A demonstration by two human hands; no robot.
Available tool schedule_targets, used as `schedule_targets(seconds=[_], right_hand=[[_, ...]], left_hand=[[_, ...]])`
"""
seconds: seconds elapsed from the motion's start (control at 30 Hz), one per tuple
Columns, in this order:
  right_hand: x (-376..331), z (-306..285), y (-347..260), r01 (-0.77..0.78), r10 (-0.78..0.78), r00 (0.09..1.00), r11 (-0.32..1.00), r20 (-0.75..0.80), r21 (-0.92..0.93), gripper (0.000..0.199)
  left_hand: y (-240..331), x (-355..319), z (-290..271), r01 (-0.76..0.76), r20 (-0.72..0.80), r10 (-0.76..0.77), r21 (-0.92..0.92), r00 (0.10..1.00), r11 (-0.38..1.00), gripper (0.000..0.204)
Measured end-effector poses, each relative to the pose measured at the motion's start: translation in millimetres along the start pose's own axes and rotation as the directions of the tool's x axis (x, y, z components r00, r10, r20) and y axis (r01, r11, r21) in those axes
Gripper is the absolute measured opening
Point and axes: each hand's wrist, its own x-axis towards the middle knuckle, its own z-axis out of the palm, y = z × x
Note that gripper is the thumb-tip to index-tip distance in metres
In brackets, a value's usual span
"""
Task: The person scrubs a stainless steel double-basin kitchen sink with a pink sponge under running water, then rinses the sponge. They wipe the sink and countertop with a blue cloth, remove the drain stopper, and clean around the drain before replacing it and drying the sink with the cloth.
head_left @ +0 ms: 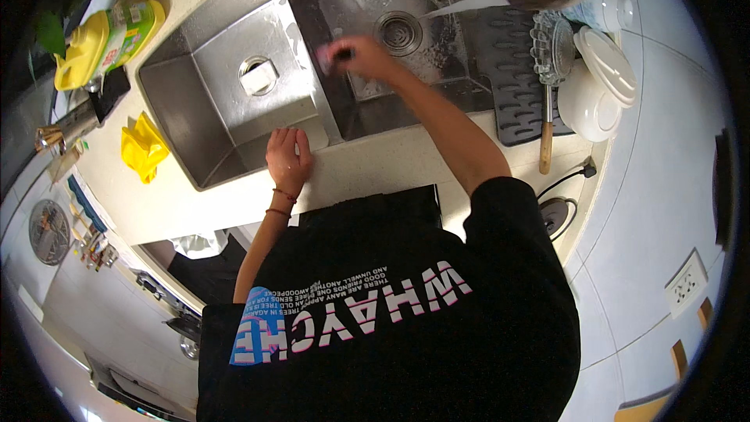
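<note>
Over the right basin of the double sink (469, 94), far side: my right hand (355, 53), clenched on a small pale thing, likely a soft sponge (326, 55); light, wet, slippery, best pinched across its middle. Its long axis I cannot tell, blurred. My left hand (287, 158), released, lies flat on the near bench (375, 168) edge. Yellow gloves (143, 147) lie left.

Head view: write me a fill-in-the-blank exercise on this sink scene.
1. The left hand rests on the front rim of the ____ basin.
2. The right hand reaches into the right basin, close to its round ____.
3. The crumpled item on the counter left of the sink is ____.
Missing words: left; drain; yellow.
</note>
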Motion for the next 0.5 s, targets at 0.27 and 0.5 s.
schedule_targets(seconds=[0.27, 0.5], right_hand=[[-1.5, -22.9, -9.0, -0.189, 0.267, 0.87, 0.957, 0.415, -0.221, 0.035], [95.4, -15.1, -73.7, 0.019, -0.064, 0.987, 0.958, -0.148, -0.286, 0.031]], left_hand=[[-5.2, -1.8, 1.4, 0.012, -0.028, -0.012, 0.006, 1.0, 1.0, 0.014], [2.7, -2.0, -3.2, 0.084, -0.001, -0.084, -0.006, 0.997, 0.996, 0.02]])
